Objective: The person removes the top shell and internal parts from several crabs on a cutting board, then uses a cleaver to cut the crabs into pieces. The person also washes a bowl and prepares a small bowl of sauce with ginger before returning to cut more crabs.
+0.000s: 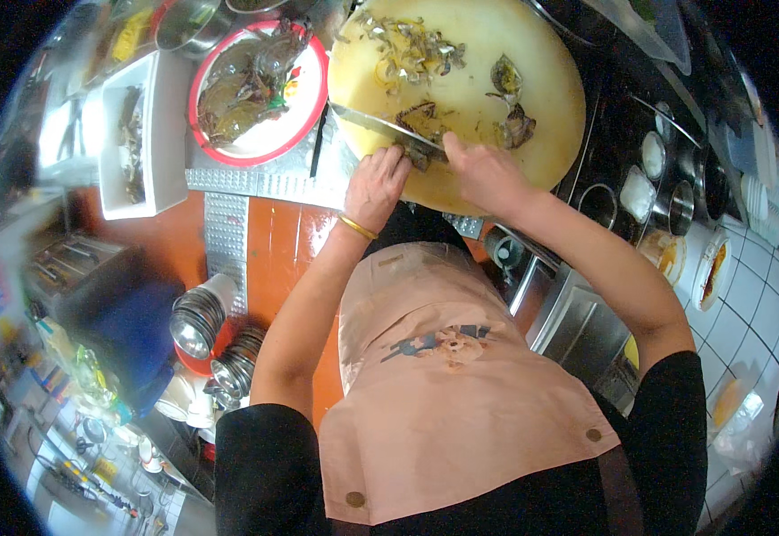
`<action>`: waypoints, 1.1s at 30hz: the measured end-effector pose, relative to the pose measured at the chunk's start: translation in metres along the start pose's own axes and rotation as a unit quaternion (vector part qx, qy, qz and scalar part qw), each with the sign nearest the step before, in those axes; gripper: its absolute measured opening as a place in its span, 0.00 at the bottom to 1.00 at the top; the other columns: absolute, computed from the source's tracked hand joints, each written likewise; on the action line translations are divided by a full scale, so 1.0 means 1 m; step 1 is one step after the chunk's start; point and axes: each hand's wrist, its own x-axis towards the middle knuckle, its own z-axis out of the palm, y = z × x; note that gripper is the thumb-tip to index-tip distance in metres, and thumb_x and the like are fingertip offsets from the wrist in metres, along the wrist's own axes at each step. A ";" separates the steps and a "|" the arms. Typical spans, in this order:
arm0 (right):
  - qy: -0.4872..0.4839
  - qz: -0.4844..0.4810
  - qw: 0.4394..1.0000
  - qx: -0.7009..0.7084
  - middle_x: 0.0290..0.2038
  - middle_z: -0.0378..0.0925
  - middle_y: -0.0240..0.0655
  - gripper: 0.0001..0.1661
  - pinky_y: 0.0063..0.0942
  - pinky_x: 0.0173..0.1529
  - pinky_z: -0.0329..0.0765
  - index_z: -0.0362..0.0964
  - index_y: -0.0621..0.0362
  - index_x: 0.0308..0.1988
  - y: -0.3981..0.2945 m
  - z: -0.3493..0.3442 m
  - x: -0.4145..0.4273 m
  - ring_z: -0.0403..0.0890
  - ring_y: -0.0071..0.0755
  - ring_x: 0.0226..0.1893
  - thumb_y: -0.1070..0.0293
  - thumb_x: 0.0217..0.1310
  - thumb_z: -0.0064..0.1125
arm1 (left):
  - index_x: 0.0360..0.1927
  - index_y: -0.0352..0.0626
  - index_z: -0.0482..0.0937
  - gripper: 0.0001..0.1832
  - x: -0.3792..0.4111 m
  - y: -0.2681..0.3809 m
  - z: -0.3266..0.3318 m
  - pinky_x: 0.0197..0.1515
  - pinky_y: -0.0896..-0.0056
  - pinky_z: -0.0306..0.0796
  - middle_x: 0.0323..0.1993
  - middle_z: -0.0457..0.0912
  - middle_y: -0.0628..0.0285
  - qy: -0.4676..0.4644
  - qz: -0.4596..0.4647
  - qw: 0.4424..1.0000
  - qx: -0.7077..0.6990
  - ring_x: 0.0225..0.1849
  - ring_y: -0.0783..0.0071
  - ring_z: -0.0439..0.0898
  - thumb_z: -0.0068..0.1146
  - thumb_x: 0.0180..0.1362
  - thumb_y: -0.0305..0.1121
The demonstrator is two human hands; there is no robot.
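My right hand [490,174] is closed around the handle of a wide-bladed kitchen knife [382,126]. The blade points left across a round, yellowish chopping board [550,60]. Close below the blade, my left hand [379,181] has its fingertips on a small dark piece [417,159], apparently crab, partly hidden by the fingers and knife. A dark, ridged piece [416,115] lies just beyond the blade. Cut pieces with yellow insides [506,75] rest at the right of the board, and a heap of scraps [416,50] is spread over its far part.
A red-rimmed white plate [255,159] holding shiny brown, crab-like pieces [242,94] stands left of the board. Beyond it is a white foam box [165,141] with dark contents. Steel bowls [191,328] are stacked at lower left; open tubs [711,271] stand at right.
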 end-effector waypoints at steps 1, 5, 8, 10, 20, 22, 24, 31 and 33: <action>0.014 0.007 1.000 0.005 0.27 0.78 0.56 0.12 0.51 0.36 0.76 0.61 0.64 0.41 0.002 0.005 0.000 0.81 0.62 0.33 0.78 0.56 0.51 | 0.36 0.42 0.75 0.09 0.001 0.001 -0.001 0.42 0.67 0.70 0.39 0.72 0.60 0.004 -0.004 1.000 0.002 0.41 0.66 0.74 0.53 0.49 0.28; 0.072 -0.013 0.995 0.073 0.26 0.77 0.56 0.13 0.52 0.37 0.75 0.63 0.66 0.41 0.019 0.015 0.011 0.80 0.64 0.33 0.71 0.60 0.56 | 0.38 0.41 0.74 0.10 0.000 0.001 0.001 0.43 0.66 0.69 0.40 0.72 0.59 -0.004 -0.021 1.000 -0.008 0.42 0.64 0.74 0.53 0.51 0.27; 0.102 -0.024 0.986 0.128 0.27 0.77 0.56 0.15 0.52 0.37 0.75 0.64 0.67 0.41 0.029 0.009 0.008 0.79 0.65 0.33 0.69 0.60 0.58 | 0.40 0.40 0.74 0.10 -0.007 0.007 0.008 0.43 0.63 0.69 0.40 0.73 0.58 -0.015 -0.055 0.998 -0.014 0.42 0.60 0.74 0.55 0.53 0.27; 0.100 0.002 0.987 0.123 0.27 0.77 0.56 0.15 0.53 0.37 0.74 0.65 0.68 0.41 0.020 0.012 -0.002 0.79 0.65 0.33 0.69 0.60 0.58 | 0.39 0.40 0.74 0.10 -0.009 0.015 0.010 0.43 0.63 0.69 0.40 0.73 0.58 -0.015 -0.077 0.997 -0.015 0.41 0.60 0.74 0.55 0.53 0.27; 0.149 -0.007 0.986 0.070 0.25 0.78 0.55 0.10 0.51 0.33 0.76 0.65 0.65 0.38 0.011 0.017 -0.014 0.81 0.61 0.30 0.72 0.60 0.57 | 0.41 0.43 0.73 0.11 -0.003 0.015 0.003 0.47 0.62 0.67 0.44 0.74 0.60 0.001 -0.041 0.999 0.008 0.48 0.63 0.73 0.54 0.52 0.29; 0.174 -0.006 0.980 0.094 0.26 0.78 0.56 0.11 0.51 0.33 0.76 0.65 0.65 0.38 0.010 0.011 -0.015 0.81 0.61 0.30 0.71 0.60 0.58 | 0.42 0.43 0.73 0.12 -0.003 0.013 -0.004 0.48 0.63 0.66 0.47 0.75 0.60 -0.050 -0.043 0.998 0.012 0.50 0.63 0.73 0.54 0.53 0.29; 0.218 -0.002 0.968 0.122 0.27 0.77 0.56 0.12 0.51 0.33 0.75 0.67 0.65 0.39 0.006 0.001 -0.025 0.81 0.61 0.30 0.70 0.60 0.59 | 0.44 0.44 0.73 0.13 -0.001 0.012 -0.008 0.50 0.63 0.66 0.49 0.75 0.60 -0.071 -0.048 0.996 0.021 0.51 0.64 0.73 0.54 0.54 0.30; 0.288 0.108 0.930 0.203 0.32 0.78 0.58 0.16 0.49 0.36 0.75 0.69 0.67 0.46 0.015 -0.013 -0.051 0.80 0.64 0.34 0.68 0.61 0.59 | 0.50 0.44 0.72 0.19 0.036 -0.008 -0.007 0.53 0.64 0.66 0.53 0.75 0.63 -0.043 0.072 0.996 0.025 0.54 0.65 0.73 0.58 0.54 0.34; 0.270 0.136 0.931 0.204 0.32 0.78 0.58 0.17 0.49 0.36 0.75 0.70 0.67 0.46 0.019 -0.007 -0.059 0.80 0.64 0.34 0.67 0.61 0.58 | 0.52 0.45 0.73 0.21 0.048 -0.012 -0.005 0.54 0.64 0.66 0.53 0.75 0.63 -0.082 0.099 0.992 0.012 0.54 0.65 0.73 0.58 0.55 0.35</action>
